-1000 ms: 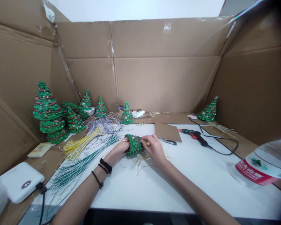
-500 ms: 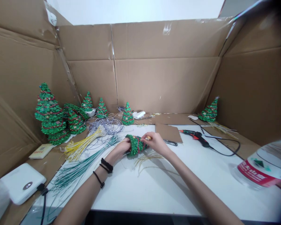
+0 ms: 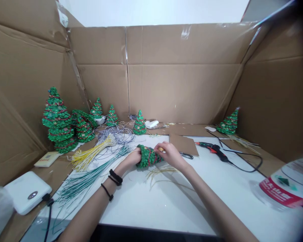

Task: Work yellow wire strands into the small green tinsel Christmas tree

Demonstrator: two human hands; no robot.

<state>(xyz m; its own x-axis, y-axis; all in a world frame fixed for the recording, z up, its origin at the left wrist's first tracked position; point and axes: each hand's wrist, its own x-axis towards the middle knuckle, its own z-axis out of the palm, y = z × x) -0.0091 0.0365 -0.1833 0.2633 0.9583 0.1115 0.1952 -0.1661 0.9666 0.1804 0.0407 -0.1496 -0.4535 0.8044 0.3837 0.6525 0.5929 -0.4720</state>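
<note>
A small green tinsel Christmas tree (image 3: 146, 157) with red garland lies on its side between my hands, above the white board. My left hand (image 3: 133, 157) reaches into its open base and holds it up; the fingertips are hidden inside. Against the tree's outer side, my right hand (image 3: 169, 154) is closed around a small tool with a yellowish-brown handle (image 3: 161, 149). Its working end is too small to make out. Below the tree, pale yellow strands (image 3: 164, 170) lie on the board. Left of it are a green wire bundle (image 3: 91, 179) and a yellow wire bundle (image 3: 92, 153).
A glue gun (image 3: 213, 150) with a black cord lies right, near a cardboard piece (image 3: 183, 144) and scissors handles (image 3: 187, 155). A large bottle (image 3: 288, 188) stands at front right. Several finished trees (image 3: 57, 117) line the back. A white box (image 3: 27, 192) sits left.
The camera view has shifted slightly, so the surroundings appear a little further right. Both hands stay at the tree, with the right hand moved only slightly.
</note>
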